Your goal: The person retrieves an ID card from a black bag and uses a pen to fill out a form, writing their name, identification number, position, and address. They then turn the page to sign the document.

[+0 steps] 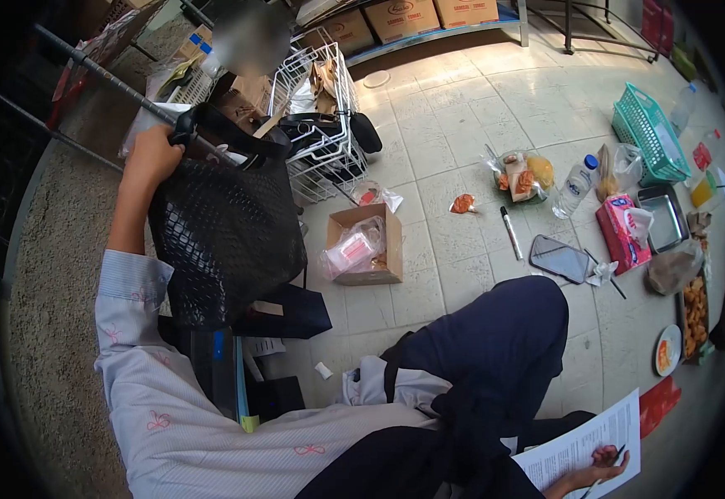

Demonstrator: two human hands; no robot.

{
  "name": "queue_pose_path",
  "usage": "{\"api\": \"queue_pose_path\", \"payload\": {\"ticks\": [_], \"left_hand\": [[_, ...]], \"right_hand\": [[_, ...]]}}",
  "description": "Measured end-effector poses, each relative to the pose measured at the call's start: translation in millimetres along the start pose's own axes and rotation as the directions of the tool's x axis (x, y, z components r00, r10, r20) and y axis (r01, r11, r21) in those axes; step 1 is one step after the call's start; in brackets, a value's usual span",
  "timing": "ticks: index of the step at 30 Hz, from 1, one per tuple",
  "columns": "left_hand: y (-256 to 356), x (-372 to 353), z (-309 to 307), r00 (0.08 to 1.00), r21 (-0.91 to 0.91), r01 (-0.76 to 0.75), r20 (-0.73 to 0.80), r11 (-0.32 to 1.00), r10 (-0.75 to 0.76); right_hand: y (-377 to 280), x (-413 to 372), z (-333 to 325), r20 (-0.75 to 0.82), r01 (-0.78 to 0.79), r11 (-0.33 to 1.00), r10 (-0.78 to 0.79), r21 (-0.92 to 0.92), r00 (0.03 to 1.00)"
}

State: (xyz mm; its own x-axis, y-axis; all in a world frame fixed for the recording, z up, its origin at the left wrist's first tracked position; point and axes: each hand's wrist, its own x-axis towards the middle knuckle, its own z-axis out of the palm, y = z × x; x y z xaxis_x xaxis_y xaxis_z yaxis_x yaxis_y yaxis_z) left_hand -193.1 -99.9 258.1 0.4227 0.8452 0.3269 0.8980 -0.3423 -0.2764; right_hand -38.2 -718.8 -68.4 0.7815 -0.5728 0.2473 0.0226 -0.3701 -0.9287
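On the left, my left hand [153, 154] is closed at the top edge of a large black woven handbag [225, 233], right beside a metal bar [104, 75]. The bag's dark strap [233, 137] loops near the bar, and my fingertips are partly hidden. At the lower right, my right hand [597, 474] has its fingers curled round a slim pen [618, 456]. That hand rests on a printed sheet of paper [583, 441], beside my bent leg. Below the bag stand a dark box [296, 312] and some folders [227, 374].
An open cardboard box [389, 258] with plastic-wrapped contents sits ahead. White wire baskets [325, 158] stand behind it, near a person with a blurred head. To the right lie a marker [512, 233], phone [560, 258], tissue pack [620, 233], water bottle [574, 190], food and a green basket [649, 137].
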Motion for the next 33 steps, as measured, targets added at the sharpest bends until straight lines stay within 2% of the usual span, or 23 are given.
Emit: {"api": "queue_pose_path", "payload": {"ticks": [2, 4, 6, 7, 9, 10, 14, 15, 16, 18, 21, 24, 26, 28, 30, 31, 33], "left_hand": [[2.0, -26.2, 6.3, 0.997, 0.003, -0.067, 0.049, 0.998, 0.066], [13.4, -55.2, -1.6, 0.981, -0.064, -0.066, 0.177, 0.996, 0.076], [26.0, -80.5, -12.3, 0.961, -0.126, -0.198, 0.171, 0.972, 0.218], [36.2, -91.3, -20.9, 0.956, -0.135, -0.216, 0.173, 0.967, 0.238], [56.7, -108.5, -37.9, 0.931, -0.37, -0.272, 0.131, 0.888, 0.34], [60.1, -104.2, -36.3, 0.924, -0.395, -0.299, 0.109, 0.869, 0.368], [88.6, -76.6, 5.5, 0.916, -0.52, -0.359, -0.039, 0.775, 0.398], [98.3, -73.6, 14.2, 0.927, -0.539, -0.32, -0.007, 0.779, 0.375], [102.5, -65.3, 37.1, 0.92, -0.557, -0.374, -0.122, 0.741, 0.372], [122.0, -61.7, 60.0, 0.945, -0.627, -0.322, -0.168, 0.709, 0.281], [152.9, -79.6, 87.2, 0.969, -0.781, -0.246, -0.214, 0.574, 0.124], [173.3, -115.4, 126.5, 0.912, -0.843, -0.38, -0.41, 0.38, 0.002], [180.2, -151.8, 165.2, 0.946, -0.929, -0.305, -0.321, 0.207, -0.046], [188.1, -204.1, 209.9, 0.966, -0.946, -0.26, -0.255, 0.193, 0.049], [187.2, -242.3, 252.1, 0.915, -0.883, -0.382, -0.319, 0.273, 0.249], [186.4, -242.6, 251.9, 0.925, -0.89, -0.357, -0.294, 0.283, 0.24], [180.1, -238.2, 247.1, 0.9, -0.909, -0.39, -0.343, 0.147, 0.269]], "right_hand": [[-0.9, -1.9, -2.0, -0.003, 0.003, 1.0, -0.003, 0.028, 1.0], [-1.8, -4.2, -3.6, -0.024, 0.001, 0.999, 0.0, 0.053, 1.0], [-2.3, -7.4, -5.1, -0.051, 0.013, 0.998, -0.01, 0.064, 0.999], [-12.2, -12.2, -3.4, -0.054, -0.075, 0.996, 0.078, 0.058, 0.995], [-16.3, -15.7, -4.0, -0.035, -0.058, 0.992, 0.062, 0.114, 0.997], [-18.4, -16.4, -3.3, -0.032, -0.052, 0.989, 0.057, 0.14, 0.998], [-17.4, -18.5, -4.1, -0.045, -0.063, 0.957, 0.079, 0.283, 0.996], [-18.2, -18.9, -5.3, -0.038, -0.057, 0.957, 0.07, 0.286, 0.997], [-19.1, -19.9, -5.7, -0.031, -0.051, 0.956, 0.063, 0.29, 0.998], [-17.7, -20.3, -7.0, -0.036, -0.039, 0.955, 0.052, 0.293, 0.998], [-20.9, -22.3, -6.5, -0.035, -0.023, 0.963, 0.034, 0.268, 0.999], [-20.0, -21.5, -8.2, -0.035, -0.019, 0.97, 0.029, 0.244, 0.999], [-21.1, -21.7, -8.5, -0.016, -0.03, 0.987, 0.033, 0.157, 0.999], [-19.7, -20.9, -7.6, -0.015, -0.016, 0.992, 0.018, 0.123, 1.0], [-20.5, -19.7, -6.4, 0.012, 0.0, 0.996, -0.001, 0.085, 1.0], [-21.6, -19.1, -5.5, 0.009, -0.005, 0.997, 0.005, 0.082, 1.0], [-24.5, -19.9, -4.8, 0.04, -0.002, 0.998, 0.0, 0.066, 0.999]]}}
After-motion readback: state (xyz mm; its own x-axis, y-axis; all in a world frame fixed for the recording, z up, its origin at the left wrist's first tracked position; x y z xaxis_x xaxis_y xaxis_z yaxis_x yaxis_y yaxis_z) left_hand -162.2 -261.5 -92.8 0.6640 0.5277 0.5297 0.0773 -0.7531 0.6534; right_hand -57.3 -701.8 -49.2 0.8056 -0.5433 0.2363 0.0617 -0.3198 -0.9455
